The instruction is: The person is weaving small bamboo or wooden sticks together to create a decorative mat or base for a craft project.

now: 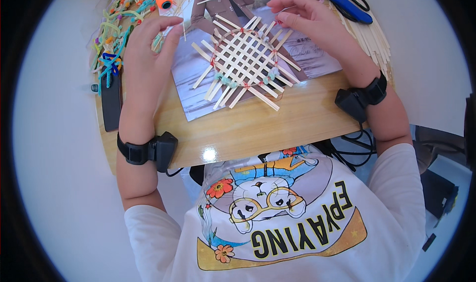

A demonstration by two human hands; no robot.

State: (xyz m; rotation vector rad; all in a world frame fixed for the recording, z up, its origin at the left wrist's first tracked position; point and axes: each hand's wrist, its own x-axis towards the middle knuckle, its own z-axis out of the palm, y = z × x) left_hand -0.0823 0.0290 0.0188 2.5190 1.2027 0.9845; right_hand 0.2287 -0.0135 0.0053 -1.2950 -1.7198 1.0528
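Observation:
On the table lies a round lattice of pale bamboo strips [244,59], woven crosswise inside a thin ring. Red thread ties and pale blue-green fluffy bits sit along the ring, and strip ends stick out past it. My left hand [151,46] hovers to the left of the lattice, thumb and forefinger apart, nothing seen between them. Over the upper right side is my right hand [312,22], fingers curved and thumb apart from the forefinger. A small red bit shows by that thumb tip; whether the hand touches it is unclear.
Under the lattice is a printed picture sheet [191,101]. Colourful craft pieces [111,39] heap at the left, near an orange spool [163,0] and a dark flat case [111,106]. Blue-handled pliers [347,5] and loose bamboo strips [374,39] lie at the right.

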